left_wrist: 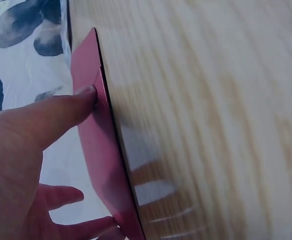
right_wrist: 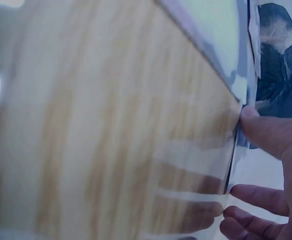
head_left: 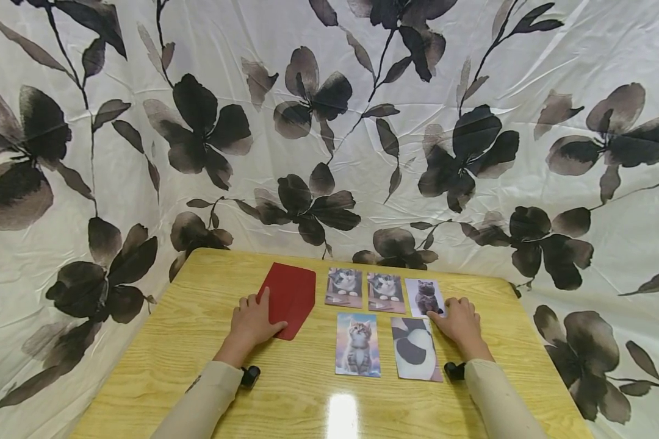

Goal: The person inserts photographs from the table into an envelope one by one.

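A red envelope (head_left: 293,299) lies at the left of the cards. My left hand (head_left: 254,321) rests at its left side, the thumb (left_wrist: 88,97) pressing its face and the other fingers near its edge. At the right, my right hand (head_left: 459,324) touches the lower right corner of a dark grey cat photo card (head_left: 419,289), its thumb at the bottom edge. Beside that card are two matching grey-and-white cat cards (head_left: 343,279), (head_left: 385,284). Below them lie a kitten card (head_left: 358,350) and a card with a close-up black-and-white patch (head_left: 417,353).
The cards and envelope lie on a glossy wooden table (head_left: 291,396). Behind and at both sides hangs a white curtain (head_left: 373,201) with dark flowers. Dark wrist cameras (head_left: 249,376) sit at the sleeves.
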`<state>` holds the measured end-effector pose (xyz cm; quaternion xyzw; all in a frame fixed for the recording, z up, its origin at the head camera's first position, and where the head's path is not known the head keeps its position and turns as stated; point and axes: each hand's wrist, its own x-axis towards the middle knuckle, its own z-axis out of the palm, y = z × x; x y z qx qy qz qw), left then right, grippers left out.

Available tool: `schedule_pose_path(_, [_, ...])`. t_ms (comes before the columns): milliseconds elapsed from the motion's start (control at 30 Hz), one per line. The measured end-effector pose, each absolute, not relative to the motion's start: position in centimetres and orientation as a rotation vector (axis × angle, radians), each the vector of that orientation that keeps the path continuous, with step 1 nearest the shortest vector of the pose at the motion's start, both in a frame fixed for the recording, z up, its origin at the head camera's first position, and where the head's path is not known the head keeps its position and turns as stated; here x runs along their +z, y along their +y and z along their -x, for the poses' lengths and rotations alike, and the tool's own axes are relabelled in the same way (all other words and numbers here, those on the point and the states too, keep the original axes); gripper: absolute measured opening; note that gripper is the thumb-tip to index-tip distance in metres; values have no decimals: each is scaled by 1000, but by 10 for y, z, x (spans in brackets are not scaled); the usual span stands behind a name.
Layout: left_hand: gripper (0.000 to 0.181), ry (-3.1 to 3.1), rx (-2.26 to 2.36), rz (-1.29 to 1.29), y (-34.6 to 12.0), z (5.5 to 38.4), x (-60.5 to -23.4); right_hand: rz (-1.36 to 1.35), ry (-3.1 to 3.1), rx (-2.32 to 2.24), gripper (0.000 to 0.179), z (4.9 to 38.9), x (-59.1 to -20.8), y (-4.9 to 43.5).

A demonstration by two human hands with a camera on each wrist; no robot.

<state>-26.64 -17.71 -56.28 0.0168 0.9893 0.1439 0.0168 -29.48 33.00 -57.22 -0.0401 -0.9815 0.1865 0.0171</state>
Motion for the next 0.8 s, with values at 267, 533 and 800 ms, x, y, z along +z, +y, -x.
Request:
schedule_pose_path(267, [118,3045,557,163,-175,267,-558,246,-3031,766,62,294,-566,324])
schedule_pose_path(533, [117,3023,585,279,-173,263,-554,332,-3033,805,65,293,-565,324])
schedule_pose_path(800, [119,3018,641,303,-175,266,-558,362,-2993,840,62,294,-568,322])
